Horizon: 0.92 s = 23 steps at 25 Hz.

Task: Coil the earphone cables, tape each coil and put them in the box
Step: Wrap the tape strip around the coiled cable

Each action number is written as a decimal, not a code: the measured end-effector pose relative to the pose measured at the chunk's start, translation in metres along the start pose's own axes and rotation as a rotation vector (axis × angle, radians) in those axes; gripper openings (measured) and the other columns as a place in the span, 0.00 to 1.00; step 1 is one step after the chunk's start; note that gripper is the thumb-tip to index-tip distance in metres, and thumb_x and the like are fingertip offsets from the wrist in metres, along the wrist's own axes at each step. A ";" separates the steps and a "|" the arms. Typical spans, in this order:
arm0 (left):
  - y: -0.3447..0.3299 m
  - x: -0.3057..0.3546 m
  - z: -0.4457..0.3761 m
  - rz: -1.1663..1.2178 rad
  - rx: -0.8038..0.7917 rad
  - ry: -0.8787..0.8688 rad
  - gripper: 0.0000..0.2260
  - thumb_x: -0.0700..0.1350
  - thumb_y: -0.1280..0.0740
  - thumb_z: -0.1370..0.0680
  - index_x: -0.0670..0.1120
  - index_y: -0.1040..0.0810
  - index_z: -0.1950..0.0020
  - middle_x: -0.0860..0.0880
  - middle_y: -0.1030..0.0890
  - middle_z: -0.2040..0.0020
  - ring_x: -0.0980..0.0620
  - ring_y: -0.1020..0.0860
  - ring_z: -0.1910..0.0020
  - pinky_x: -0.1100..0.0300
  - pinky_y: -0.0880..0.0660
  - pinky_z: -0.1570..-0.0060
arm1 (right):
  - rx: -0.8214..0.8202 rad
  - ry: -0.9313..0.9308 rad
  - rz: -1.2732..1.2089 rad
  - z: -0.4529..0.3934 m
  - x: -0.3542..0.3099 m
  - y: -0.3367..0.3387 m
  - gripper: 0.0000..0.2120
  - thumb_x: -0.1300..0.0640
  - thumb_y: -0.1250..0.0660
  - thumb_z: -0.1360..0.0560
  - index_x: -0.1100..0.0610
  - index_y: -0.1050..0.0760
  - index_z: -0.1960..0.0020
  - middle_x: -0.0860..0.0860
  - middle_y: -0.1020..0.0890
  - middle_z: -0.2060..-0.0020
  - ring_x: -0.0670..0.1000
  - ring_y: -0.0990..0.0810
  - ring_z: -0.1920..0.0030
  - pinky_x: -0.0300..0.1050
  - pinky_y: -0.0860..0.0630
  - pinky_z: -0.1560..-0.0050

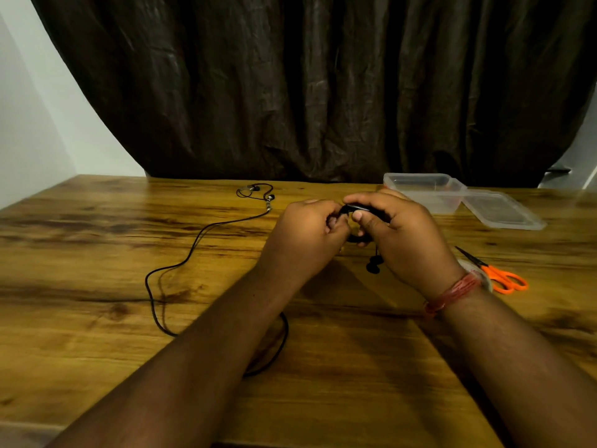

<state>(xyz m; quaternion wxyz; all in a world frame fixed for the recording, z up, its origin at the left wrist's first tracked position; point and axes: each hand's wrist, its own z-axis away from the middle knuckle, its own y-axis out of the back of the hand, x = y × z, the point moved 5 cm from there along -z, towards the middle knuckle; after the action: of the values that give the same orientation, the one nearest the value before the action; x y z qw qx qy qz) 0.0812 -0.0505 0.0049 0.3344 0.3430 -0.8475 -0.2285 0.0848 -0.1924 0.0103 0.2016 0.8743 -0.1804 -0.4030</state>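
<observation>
Over the middle of the wooden table [97, 260], both hands meet around a small black earphone coil [358, 210]. My right hand [403, 234] grips the coil, thumb and fingers curled round it, and two black earbuds [374, 265] hang below. My left hand [307, 234] pinches the coil's left side. A second black earphone cable [181, 263] lies loose on the table to the left, its earbuds [258, 192] near the far edge; part of it runs under my left forearm. The clear plastic box [423, 189] stands open at the far right.
The box's clear lid [504, 211] lies just right of it. Orange-handled scissors [497, 273] lie on the table behind my right wrist, next to a partly hidden roll of tape [486, 279]. A dark curtain hangs behind the table's far edge.
</observation>
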 end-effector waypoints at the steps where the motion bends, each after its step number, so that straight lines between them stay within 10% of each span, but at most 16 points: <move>1: 0.000 0.001 0.000 -0.027 0.016 0.003 0.09 0.46 0.34 0.23 0.48 0.27 0.63 0.53 0.28 0.67 0.56 0.30 0.68 0.61 0.36 0.70 | 0.000 0.004 -0.001 0.000 0.000 -0.001 0.13 0.60 0.35 0.21 0.51 0.22 0.39 0.41 0.22 0.50 0.47 0.20 0.48 0.47 0.20 0.49; 10: -0.016 -0.020 0.006 0.673 -0.022 0.502 0.08 0.45 0.33 0.20 0.42 0.19 0.47 0.45 0.16 0.58 0.54 0.15 0.61 0.54 0.17 0.62 | 0.050 -0.243 -0.378 -0.004 0.021 0.006 0.10 0.62 0.31 0.25 0.48 0.24 0.51 0.54 0.18 0.60 0.53 0.18 0.57 0.50 0.21 0.53; 15: -0.017 -0.019 0.009 0.634 -0.136 0.466 0.13 0.51 0.33 0.21 0.48 0.20 0.39 0.47 0.15 0.53 0.50 0.15 0.53 0.46 0.17 0.55 | 0.142 -0.195 -0.314 -0.003 0.023 0.015 0.07 0.59 0.34 0.22 0.48 0.21 0.50 0.51 0.16 0.59 0.47 0.16 0.57 0.43 0.20 0.58; 18: -0.007 -0.020 0.007 0.484 -0.076 0.368 0.14 0.59 0.37 0.21 0.54 0.19 0.42 0.55 0.15 0.54 0.58 0.17 0.53 0.58 0.19 0.56 | 0.113 -0.145 -0.139 -0.003 0.020 0.017 0.07 0.57 0.34 0.22 0.46 0.20 0.49 0.46 0.17 0.58 0.44 0.18 0.56 0.42 0.21 0.57; 23: -0.011 -0.018 0.002 0.632 -0.138 0.311 0.04 0.50 0.30 0.23 0.54 0.17 0.50 0.53 0.14 0.56 0.54 0.17 0.54 0.57 0.20 0.54 | 0.007 -0.054 -0.022 -0.002 0.013 0.009 0.06 0.56 0.32 0.24 0.46 0.21 0.50 0.42 0.19 0.62 0.39 0.22 0.60 0.32 0.26 0.63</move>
<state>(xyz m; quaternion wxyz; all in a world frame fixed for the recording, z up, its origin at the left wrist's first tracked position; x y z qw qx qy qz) 0.0942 -0.0442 -0.0104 0.5361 0.0714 -0.8332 -0.1154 0.0929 -0.2057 0.0077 0.1891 0.8657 -0.1778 -0.4280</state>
